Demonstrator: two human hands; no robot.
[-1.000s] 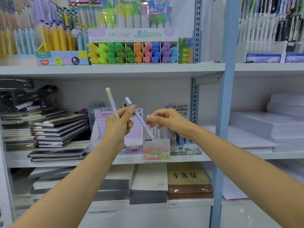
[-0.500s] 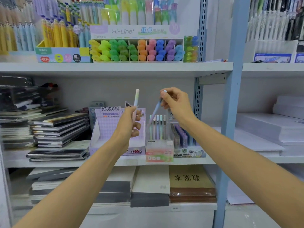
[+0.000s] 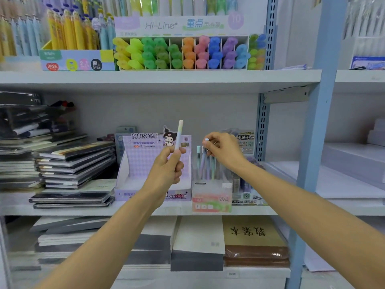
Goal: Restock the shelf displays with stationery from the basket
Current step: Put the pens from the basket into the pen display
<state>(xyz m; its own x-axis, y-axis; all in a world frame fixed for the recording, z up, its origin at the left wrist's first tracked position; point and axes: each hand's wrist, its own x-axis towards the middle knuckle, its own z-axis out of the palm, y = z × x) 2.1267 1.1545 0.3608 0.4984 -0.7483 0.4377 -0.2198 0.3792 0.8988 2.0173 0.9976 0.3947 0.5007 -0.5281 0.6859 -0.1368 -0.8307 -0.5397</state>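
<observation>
My left hand (image 3: 169,167) grips a pastel pen (image 3: 179,133) upright in front of the purple Kuromi display box (image 3: 143,159). My right hand (image 3: 224,150) pinches the top of a light blue pen (image 3: 203,161) whose lower end stands inside the clear Fruit Soda pen holder (image 3: 211,197) on the middle shelf (image 3: 83,209). Several other pastel pens stand upright in that holder. The basket is out of view.
Stacks of dark notebooks (image 3: 70,163) fill the shelf's left side. A Hi-Line highlighter display (image 3: 181,51) sits on the upper shelf. Paper pads and a brown book (image 3: 253,234) lie on the lower shelf. A blue upright post (image 3: 312,142) stands on the right.
My right hand took the blue pen from beside my left hand, swung it upright and lowered it into the clear holder. My left hand stayed put with its pen upright.
</observation>
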